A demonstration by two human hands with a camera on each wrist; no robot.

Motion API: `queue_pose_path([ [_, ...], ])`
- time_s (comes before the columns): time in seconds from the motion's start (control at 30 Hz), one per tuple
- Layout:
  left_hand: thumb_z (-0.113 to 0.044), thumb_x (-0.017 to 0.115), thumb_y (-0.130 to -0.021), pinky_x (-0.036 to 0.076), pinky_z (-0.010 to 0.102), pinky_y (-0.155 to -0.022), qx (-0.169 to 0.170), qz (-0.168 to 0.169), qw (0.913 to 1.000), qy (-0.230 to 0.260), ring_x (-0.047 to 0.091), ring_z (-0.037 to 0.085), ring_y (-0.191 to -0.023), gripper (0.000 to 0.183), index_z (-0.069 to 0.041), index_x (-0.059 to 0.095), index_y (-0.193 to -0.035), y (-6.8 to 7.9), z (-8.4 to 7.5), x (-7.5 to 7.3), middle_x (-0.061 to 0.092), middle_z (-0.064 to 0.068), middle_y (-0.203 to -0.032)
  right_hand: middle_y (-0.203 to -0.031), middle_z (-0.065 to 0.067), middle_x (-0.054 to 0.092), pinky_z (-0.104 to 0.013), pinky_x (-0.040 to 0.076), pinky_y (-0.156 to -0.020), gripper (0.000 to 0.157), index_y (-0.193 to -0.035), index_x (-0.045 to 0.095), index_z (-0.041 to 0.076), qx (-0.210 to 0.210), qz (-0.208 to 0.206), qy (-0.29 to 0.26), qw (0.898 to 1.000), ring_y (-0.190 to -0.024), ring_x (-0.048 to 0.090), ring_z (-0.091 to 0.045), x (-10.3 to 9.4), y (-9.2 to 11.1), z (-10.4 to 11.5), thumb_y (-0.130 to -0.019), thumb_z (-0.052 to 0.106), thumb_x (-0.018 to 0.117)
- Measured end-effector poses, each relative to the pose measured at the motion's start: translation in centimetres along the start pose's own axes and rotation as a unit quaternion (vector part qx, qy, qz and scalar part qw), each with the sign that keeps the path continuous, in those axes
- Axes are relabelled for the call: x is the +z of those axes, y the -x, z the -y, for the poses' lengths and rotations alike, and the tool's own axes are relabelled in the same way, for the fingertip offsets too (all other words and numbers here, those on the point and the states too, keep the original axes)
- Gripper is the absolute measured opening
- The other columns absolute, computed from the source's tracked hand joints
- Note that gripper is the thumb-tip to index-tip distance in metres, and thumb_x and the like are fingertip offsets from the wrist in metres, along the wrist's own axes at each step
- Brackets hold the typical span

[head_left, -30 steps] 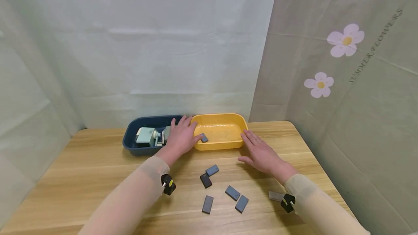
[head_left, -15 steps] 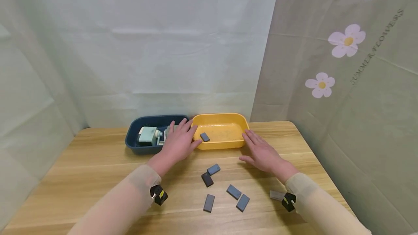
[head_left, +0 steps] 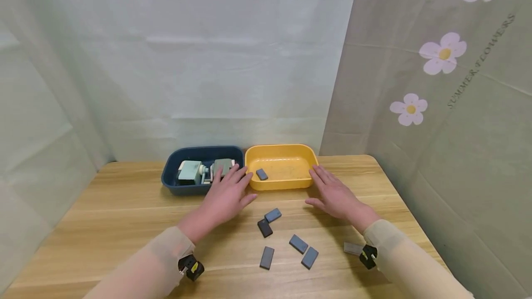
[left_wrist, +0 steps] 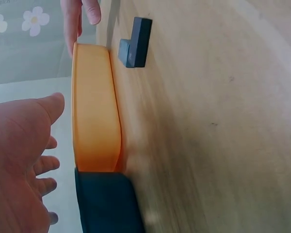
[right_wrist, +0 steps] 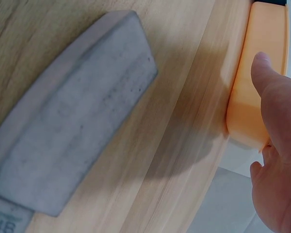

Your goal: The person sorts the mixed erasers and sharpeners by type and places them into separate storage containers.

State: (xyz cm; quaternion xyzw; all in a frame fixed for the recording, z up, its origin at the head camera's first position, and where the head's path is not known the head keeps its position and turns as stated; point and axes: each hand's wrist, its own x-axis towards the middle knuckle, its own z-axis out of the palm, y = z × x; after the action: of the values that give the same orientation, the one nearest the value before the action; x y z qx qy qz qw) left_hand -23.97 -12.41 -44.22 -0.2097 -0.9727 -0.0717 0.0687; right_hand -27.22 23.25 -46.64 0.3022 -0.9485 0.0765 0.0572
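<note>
My left hand [head_left: 226, 197] is spread, palm down, in front of where the navy bin [head_left: 183, 191] meets the yellow bin [head_left: 287, 184]; the left wrist view shows nothing in it. The fingers of my right hand [head_left: 335, 196] lie straight against the yellow bin's right end. Inside that bin, near its left side, is one small dark grey block [head_left: 262, 174]. The navy bin holds a pale green boxy object [head_left: 190, 172] with white parts and a grey-green one [head_left: 223, 165], partly behind my left fingers.
Several dark blocks lie on the wooden table [head_left: 124, 225], among them a black one [head_left: 264, 228] touching a blue-grey one [head_left: 273, 215]. A grey eraser [right_wrist: 82, 111] with a sleeve marked 4B lies under my right wrist. Cloth [head_left: 228, 59] hangs behind the bins.
My left hand has drawn back toward me and slightly left from the bins' rims, uncovering more of the grey-green object. My right hand stays at the yellow bin's end.
</note>
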Motion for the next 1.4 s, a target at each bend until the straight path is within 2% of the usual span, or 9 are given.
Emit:
queue_pose_path([
  [0.4,-0.053,0.072,-0.107,0.014,0.074,-0.130,0.011,0.000,0.9999,-0.004,0.033,0.042,-0.163,0.074,-0.007,0.056,-0.162,1.8,-0.4,0.0,0.046,0.016,-0.171,-0.174,-0.032,0.031,-0.060,0.031,-0.130,0.094,-0.169,0.032,-0.009,0.000,-0.001,-0.010,1.000,-0.163,0.028,-0.048,0.2,0.1,0.1,-0.105,0.044,0.077],
  [0.63,-0.052,0.072,-0.107,0.015,0.073,-0.130,0.028,0.001,0.9996,0.009,0.033,0.041,-0.163,0.073,-0.006,0.056,-0.162,2.8,-0.9,0.0,0.046,0.016,-0.171,-0.175,-0.030,0.029,-0.059,0.031,-0.130,0.094,-0.168,0.032,-0.009,0.003,0.000,-0.010,1.000,-0.163,0.027,-0.047,0.4,0.2,0.0,-0.106,0.045,0.076],
  [0.9,-0.051,0.072,-0.107,0.013,0.073,-0.130,0.030,0.014,0.9991,0.026,0.031,0.039,-0.164,0.072,-0.010,0.056,-0.163,3.7,-1.9,0.2,0.046,0.014,-0.172,-0.175,-0.031,0.030,-0.060,0.031,-0.130,0.092,-0.168,0.034,-0.010,0.006,-0.001,-0.012,1.000,-0.163,0.027,-0.047,0.4,0.3,0.0,-0.106,0.044,0.076],
  [1.13,-0.052,0.072,-0.107,0.016,0.073,-0.130,0.044,0.008,0.9983,0.038,0.035,0.040,-0.162,0.070,-0.010,0.058,-0.161,4.6,-2.6,0.3,0.050,0.014,-0.169,-0.175,-0.031,0.030,-0.061,0.031,-0.129,0.091,-0.168,0.034,-0.010,0.005,-0.002,-0.015,1.000,-0.163,0.027,-0.047,0.3,0.2,0.1,-0.107,0.044,0.075],
  [1.4,-0.051,0.073,-0.106,0.018,0.074,-0.129,0.073,0.023,0.9961,0.044,0.033,0.043,-0.162,0.070,-0.010,0.059,-0.160,5.8,-2.8,0.3,0.048,0.016,-0.170,-0.176,-0.030,0.028,-0.060,0.029,-0.130,0.092,-0.169,0.033,-0.009,0.008,0.005,-0.022,1.000,-0.164,0.026,-0.046,-0.1,0.1,0.0,-0.107,0.045,0.074],
])
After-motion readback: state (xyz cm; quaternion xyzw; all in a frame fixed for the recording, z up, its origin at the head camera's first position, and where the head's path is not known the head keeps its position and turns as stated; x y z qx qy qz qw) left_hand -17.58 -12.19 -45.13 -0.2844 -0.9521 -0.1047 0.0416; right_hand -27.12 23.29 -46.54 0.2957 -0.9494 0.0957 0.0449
